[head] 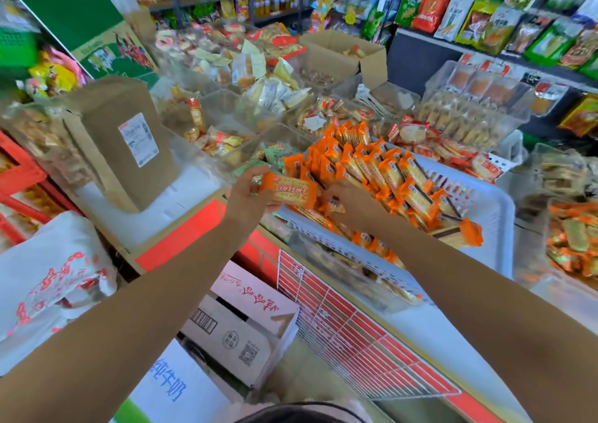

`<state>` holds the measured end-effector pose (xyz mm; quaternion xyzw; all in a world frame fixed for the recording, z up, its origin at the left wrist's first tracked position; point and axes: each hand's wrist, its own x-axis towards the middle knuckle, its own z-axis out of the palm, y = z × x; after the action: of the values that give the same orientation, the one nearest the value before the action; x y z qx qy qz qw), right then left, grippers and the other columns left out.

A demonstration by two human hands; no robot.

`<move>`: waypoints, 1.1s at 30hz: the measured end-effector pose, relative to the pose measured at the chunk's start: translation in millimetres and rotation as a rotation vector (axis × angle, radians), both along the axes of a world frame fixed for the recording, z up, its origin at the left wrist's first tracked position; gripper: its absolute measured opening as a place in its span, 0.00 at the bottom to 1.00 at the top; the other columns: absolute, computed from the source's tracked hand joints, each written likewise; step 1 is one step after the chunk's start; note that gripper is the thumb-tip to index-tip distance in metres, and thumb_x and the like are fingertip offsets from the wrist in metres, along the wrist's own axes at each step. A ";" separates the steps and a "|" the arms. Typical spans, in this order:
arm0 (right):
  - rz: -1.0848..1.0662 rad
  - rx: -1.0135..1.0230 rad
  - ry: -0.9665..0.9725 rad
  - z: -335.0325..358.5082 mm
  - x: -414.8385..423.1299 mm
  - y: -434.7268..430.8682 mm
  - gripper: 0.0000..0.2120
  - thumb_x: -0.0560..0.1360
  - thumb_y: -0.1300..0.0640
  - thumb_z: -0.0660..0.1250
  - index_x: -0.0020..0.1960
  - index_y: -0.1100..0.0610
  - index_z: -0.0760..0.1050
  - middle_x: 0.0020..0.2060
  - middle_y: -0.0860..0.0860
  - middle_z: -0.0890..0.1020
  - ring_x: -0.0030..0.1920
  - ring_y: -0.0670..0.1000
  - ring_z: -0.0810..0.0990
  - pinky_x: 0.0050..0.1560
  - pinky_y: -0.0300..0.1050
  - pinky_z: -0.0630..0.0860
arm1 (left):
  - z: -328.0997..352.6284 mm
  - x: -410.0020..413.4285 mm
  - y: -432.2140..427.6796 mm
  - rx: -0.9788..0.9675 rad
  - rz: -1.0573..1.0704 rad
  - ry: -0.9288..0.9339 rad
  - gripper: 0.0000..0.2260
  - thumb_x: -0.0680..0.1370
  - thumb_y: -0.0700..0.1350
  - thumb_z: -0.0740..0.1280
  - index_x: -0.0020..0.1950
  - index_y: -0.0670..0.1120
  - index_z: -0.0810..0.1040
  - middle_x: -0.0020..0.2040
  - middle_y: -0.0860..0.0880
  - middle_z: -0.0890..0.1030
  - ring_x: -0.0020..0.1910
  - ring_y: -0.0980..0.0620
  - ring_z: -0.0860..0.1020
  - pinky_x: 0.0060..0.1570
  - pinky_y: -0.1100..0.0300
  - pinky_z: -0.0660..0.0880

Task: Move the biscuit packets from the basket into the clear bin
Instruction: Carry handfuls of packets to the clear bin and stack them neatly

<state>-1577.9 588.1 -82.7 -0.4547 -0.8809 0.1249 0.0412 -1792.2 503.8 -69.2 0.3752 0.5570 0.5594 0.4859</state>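
Observation:
A white slotted basket (485, 209) sits tilted on the display counter, heaped with several orange biscuit packets (382, 170). My left hand (249, 193) grips one orange biscuit packet (289, 189) by its left end, just left of the basket. My right hand (351, 204) reaches into the basket's near corner, fingers curled round another orange packet (335, 207). A clear bin (278, 134) holding green-wrapped packets stands just beyond my left hand.
A brown cardboard box (119, 141) stands on the counter at left. More clear bins of snacks (469, 112) fill the counter behind. A white wire rack (352, 335) hangs on the counter front, with cartons (239, 322) on the floor below.

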 end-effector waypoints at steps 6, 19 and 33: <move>-0.057 0.003 -0.080 -3.5 -6.6 -3.7 0.27 0.74 0.62 0.68 0.72 0.56 0.65 0.63 0.56 0.72 0.59 0.59 0.74 0.56 0.55 0.75 | 2.3 5.0 -1.2 -0.025 -0.003 0.051 0.18 0.77 0.30 0.62 0.62 0.48 0.74 0.54 0.38 0.74 0.44 0.41 0.82 0.43 0.59 0.82; -0.105 -0.084 -0.107 -9.0 18.8 -4.5 0.24 0.75 0.52 0.69 0.68 0.55 0.68 0.61 0.55 0.73 0.56 0.56 0.75 0.53 0.50 0.74 | -2.2 9.7 0.6 -0.033 -0.038 0.082 0.19 0.78 0.31 0.63 0.64 0.48 0.73 0.58 0.34 0.74 0.43 0.42 0.83 0.41 0.61 0.81; -0.298 -0.031 0.794 66.0 81.8 -43.5 0.25 0.70 0.57 0.72 0.64 0.46 0.70 0.53 0.56 0.75 0.44 0.52 0.78 0.40 0.43 0.76 | 12.0 49.5 -1.3 0.030 -0.066 0.183 0.15 0.79 0.37 0.64 0.65 0.48 0.72 0.55 0.39 0.76 0.43 0.42 0.83 0.47 0.54 0.82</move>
<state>-1496.1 544.6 -16.7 -0.4941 -0.7195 0.2961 0.3879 -1742.6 502.4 -57.2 0.4501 0.5779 0.5146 0.4457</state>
